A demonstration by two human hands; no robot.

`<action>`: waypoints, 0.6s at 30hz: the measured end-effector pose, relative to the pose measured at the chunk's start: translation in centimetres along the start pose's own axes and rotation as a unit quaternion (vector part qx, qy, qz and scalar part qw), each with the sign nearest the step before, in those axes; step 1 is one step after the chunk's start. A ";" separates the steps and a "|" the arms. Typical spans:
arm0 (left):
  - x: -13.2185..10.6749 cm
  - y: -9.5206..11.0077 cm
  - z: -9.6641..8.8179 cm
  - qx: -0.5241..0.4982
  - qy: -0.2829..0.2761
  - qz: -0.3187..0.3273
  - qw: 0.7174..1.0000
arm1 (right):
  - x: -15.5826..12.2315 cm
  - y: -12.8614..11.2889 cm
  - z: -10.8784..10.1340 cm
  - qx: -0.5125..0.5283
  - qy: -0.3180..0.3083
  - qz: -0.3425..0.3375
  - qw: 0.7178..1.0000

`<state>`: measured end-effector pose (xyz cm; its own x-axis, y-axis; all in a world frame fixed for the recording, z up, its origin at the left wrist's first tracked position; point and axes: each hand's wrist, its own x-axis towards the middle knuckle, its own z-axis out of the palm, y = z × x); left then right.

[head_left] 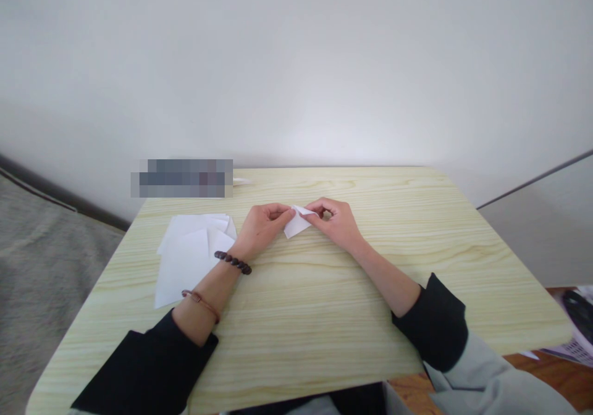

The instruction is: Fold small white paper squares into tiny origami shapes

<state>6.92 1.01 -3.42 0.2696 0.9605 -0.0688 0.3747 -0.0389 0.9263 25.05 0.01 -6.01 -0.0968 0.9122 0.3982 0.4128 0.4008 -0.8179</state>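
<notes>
A small folded piece of white paper [296,223] is held between both hands over the middle of the table. My left hand [265,226] pinches its left corner between thumb and forefinger. On the opposite side, my right hand [336,220] grips the right edge with thumb and fingertips. The lower corner of the paper points down toward me, and parts of its edges are hidden under my fingers. Loose sheets of white paper [183,267] lie overlapping beside my left forearm.
The light wood-grain table [315,322] stands against a white wall [306,69]. A blurred-out item [185,179] sits at the back left, with a thin white object [241,181] beside it. A purple basket [569,350] stands past the right edge.
</notes>
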 end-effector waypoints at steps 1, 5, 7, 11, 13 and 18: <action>0.0 0.0 0.0 -0.002 0.002 -0.004 1.000 | 0.0 -0.1 -0.1 -0.004 0.004 -0.013 1.000; 0.2 -0.1 -0.1 0.002 0.012 -0.007 1.000 | 0.0 0.0 -0.1 -0.031 0.023 -0.074 0.996; 0.2 -0.1 -0.2 0.013 0.021 -0.008 1.000 | 0.0 0.1 -0.1 -0.043 0.030 -0.101 0.994; 0.3 -0.1 -0.2 0.030 0.025 -0.016 0.999 | 0.1 0.3 -0.2 -0.052 0.024 -0.160 0.985; 0.3 -0.2 -0.2 0.025 0.023 -0.015 0.999 | 0.1 0.4 -0.2 -0.052 0.020 -0.191 0.980; 0.3 -0.3 -0.2 0.005 0.026 -0.024 0.999 | 0.1 0.5 -0.3 -0.073 0.000 -0.223 0.972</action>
<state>6.70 1.32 -3.60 0.2046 0.9745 -0.0926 0.3940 0.0046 0.9191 25.48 0.26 -6.22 -0.2952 0.6506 0.6997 0.4542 0.7398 -0.4963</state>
